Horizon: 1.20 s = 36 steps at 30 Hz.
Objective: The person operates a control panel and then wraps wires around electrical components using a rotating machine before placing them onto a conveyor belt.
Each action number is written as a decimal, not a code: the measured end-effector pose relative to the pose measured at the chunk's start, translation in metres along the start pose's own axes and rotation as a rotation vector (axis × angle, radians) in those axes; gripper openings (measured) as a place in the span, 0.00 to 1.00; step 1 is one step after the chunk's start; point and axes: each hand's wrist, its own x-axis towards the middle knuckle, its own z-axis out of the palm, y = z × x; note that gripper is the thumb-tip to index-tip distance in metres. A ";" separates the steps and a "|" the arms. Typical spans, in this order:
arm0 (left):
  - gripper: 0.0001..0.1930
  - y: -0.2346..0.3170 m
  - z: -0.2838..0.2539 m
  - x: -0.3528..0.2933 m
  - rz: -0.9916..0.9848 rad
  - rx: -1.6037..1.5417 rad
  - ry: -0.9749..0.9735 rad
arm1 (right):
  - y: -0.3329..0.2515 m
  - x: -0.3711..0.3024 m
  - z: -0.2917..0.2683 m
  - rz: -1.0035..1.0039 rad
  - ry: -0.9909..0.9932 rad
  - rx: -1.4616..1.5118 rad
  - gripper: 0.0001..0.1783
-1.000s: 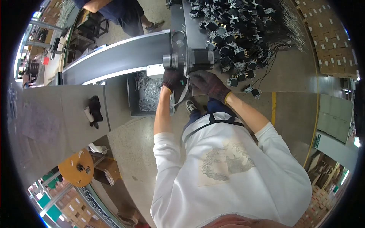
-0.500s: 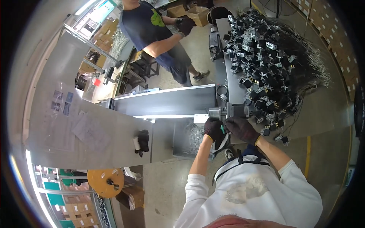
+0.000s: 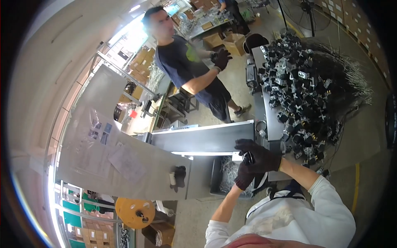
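My right hand (image 3: 263, 158), in a dark knit glove, is closed with curled fingers above the table's near left corner. At its fingers shows a small black glossy rounded thing (image 3: 247, 158), whose kind I cannot make out. My left hand (image 3: 245, 178), gloved alike, sits just below, against the right one, and its fingers are mostly hidden. Right of both hands, a large heap of black electrical parts with metal brackets (image 3: 304, 91) and thin wires covers the table (image 3: 271, 118).
A belt conveyor (image 3: 202, 138) runs leftward from the table. Below its end stands a dark bin (image 3: 215, 175) holding clear scraps. A grey panel (image 3: 136, 165) carries papers and a dark glove (image 3: 179, 178). Across the conveyor stands a gloved person (image 3: 186, 62). An orange reel (image 3: 134, 213) is lower left.
The view has tilted upward, so the scene sits lower and further right. My hands have come together, the right over the left. A green thing by my left hand no longer shows.
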 end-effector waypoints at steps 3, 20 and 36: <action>0.29 0.037 -0.017 -0.001 -0.146 -0.111 -0.153 | -0.018 0.002 -0.015 -0.166 0.023 -0.110 0.37; 0.26 0.131 -0.023 0.071 0.758 0.546 -0.182 | 0.037 -0.064 -0.005 0.293 0.408 0.390 0.25; 0.15 0.100 -0.006 0.081 -0.186 -0.315 0.121 | -0.007 -0.050 -0.042 0.662 0.427 0.243 0.27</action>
